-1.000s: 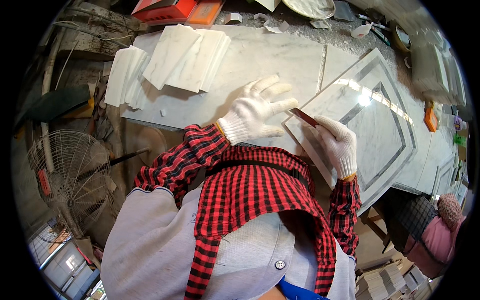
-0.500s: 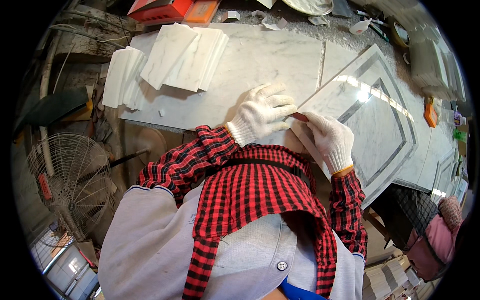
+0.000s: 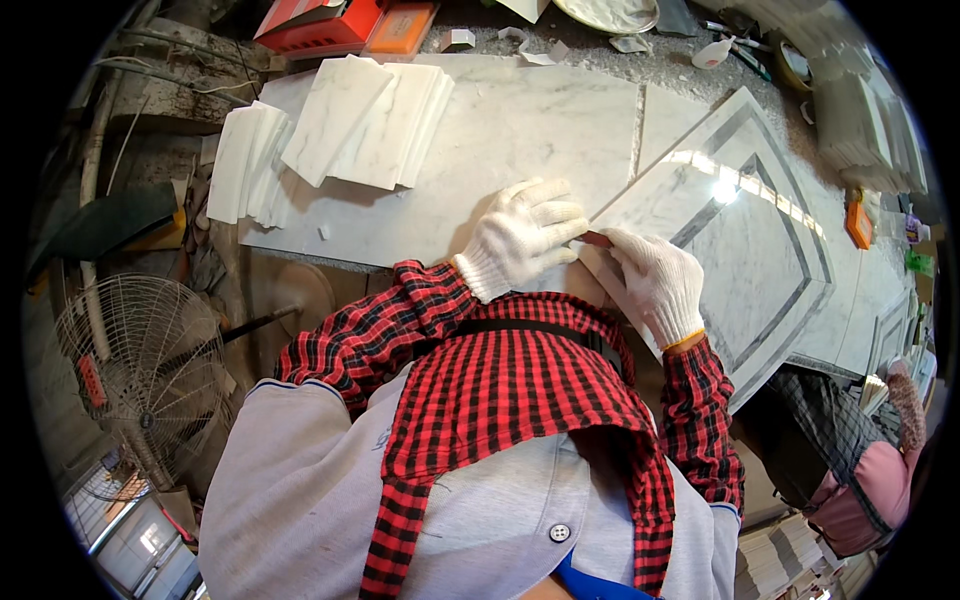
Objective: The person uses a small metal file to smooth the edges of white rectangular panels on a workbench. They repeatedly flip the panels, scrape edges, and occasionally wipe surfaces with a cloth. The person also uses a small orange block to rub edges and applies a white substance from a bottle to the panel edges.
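My left hand [image 3: 520, 238], in a white knit glove, lies flat on the pale marble worktop [image 3: 520, 115], fingers stretched to the right. Their tips reach the near-left corner of a polished marble panel [image 3: 735, 265] with a dark grey inlaid border, set at an angle. My right hand [image 3: 655, 282], gloved too, is closed with a thin reddish-brown strip [image 3: 598, 239] pinched at its fingertips, against that corner. Most of the strip is hidden by the glove, and its exact kind cannot be made out.
White marble tiles [image 3: 385, 120] lie stacked at the far left of the worktop. A red box [image 3: 315, 25] and a bowl of pale powder [image 3: 610, 12] are along the back. A wire-cage fan [image 3: 145, 350] stands left. A co-worker in pink [image 3: 850, 500] is at the right.
My hands stay at the panel's corner with hardly any shift, the strip still pinched in the right one. At the right, the co-worker's arm has moved up toward the worktop.
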A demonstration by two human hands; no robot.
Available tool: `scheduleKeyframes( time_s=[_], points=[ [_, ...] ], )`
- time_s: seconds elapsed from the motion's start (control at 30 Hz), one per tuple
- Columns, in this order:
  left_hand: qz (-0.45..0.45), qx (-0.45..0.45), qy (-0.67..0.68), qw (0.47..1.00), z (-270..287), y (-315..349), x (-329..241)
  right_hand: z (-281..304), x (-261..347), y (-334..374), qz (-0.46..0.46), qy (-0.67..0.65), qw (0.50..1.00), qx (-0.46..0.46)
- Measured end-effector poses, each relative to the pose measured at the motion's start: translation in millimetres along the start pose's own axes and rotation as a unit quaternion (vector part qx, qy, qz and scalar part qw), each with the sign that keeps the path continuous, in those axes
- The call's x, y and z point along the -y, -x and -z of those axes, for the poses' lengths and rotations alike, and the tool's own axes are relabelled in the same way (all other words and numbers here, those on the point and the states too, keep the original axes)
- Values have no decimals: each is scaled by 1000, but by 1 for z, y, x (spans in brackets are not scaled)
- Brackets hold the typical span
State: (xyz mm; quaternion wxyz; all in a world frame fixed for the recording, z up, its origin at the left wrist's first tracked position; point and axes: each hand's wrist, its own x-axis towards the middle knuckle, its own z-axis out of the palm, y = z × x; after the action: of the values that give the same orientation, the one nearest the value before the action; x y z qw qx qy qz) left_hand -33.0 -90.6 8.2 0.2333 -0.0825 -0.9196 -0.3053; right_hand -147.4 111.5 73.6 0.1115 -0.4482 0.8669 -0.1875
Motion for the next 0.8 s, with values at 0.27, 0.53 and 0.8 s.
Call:
scheduleKeyframes(
  time_s=[0.27,0.53,0.8],
  points=[
    [-47,-44,-2,998,6,-9,-4,5,-3,-5,1,-17,1000,24],
    [38,-3,41,998,18,-12,-9,-4,-24,-2,-80,-252,964,4],
    [88,-87,30,992,7,-3,0,-5,-25,-2,-61,-245,967,7]
  ],
)
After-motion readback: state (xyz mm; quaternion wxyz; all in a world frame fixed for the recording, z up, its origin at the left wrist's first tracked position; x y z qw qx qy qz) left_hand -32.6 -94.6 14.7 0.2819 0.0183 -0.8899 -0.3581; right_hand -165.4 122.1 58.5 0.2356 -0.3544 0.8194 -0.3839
